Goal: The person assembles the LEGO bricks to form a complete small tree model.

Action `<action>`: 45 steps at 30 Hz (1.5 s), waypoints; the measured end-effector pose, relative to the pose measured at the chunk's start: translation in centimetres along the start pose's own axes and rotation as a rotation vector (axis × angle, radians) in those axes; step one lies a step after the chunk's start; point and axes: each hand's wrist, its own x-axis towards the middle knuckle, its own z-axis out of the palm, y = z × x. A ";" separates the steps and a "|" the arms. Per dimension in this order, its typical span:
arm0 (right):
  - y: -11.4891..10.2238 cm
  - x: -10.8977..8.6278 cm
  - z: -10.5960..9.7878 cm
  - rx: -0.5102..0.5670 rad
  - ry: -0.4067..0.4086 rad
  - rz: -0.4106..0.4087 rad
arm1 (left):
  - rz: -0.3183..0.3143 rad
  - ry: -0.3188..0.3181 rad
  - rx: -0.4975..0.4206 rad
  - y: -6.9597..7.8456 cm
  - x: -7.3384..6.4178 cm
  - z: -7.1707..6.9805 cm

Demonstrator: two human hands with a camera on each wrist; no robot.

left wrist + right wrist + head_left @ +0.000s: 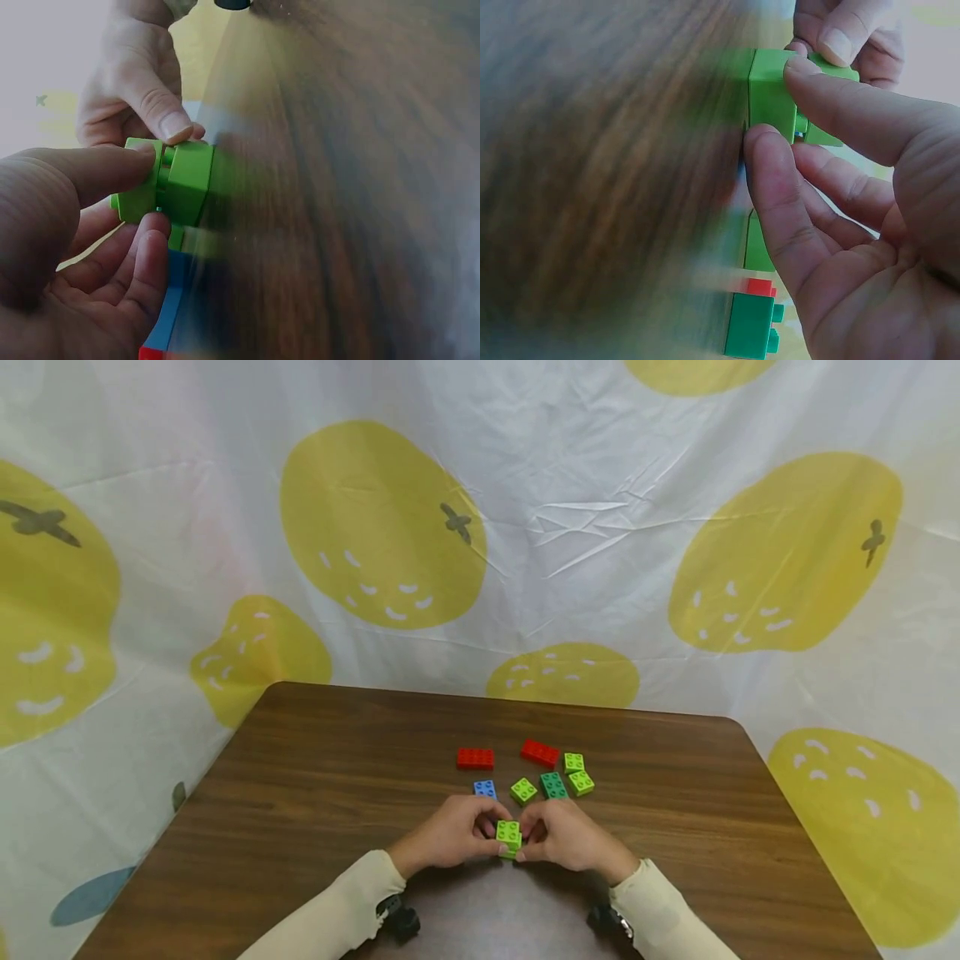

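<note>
Near the front of the table, two lime-green toy bricks are held one over the other. My left hand (456,832) pinches the upper brick (507,831) between thumb and fingers. The lower brick (771,97) rests at the tabletop, with my right hand (572,836) pinching it by thumb and fingertips. In the left wrist view, studs show in a narrow gap between the two, so they are not pressed fully together. Just beyond the hands lie a blue brick (484,788), another lime-green brick (523,791) and a dark green brick (553,785).
Two long red bricks, one on the left (476,759) and one on the right (540,752), lie farther back. Beside them are two more lime-green bricks, a rear one (573,762) and a front one (581,782). A lemon-print curtain (570,568) hangs behind the brown table (337,752).
</note>
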 end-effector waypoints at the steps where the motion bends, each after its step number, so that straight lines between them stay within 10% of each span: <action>1: 0.0 0.0 0.0 -0.002 -0.001 -0.002 | 0.003 -0.004 0.000 0.0 0.0 0.1; 45: -1.0 0.0 0.6 -0.081 -0.026 -0.100 | 0.022 0.013 0.119 0.9 -0.5 0.8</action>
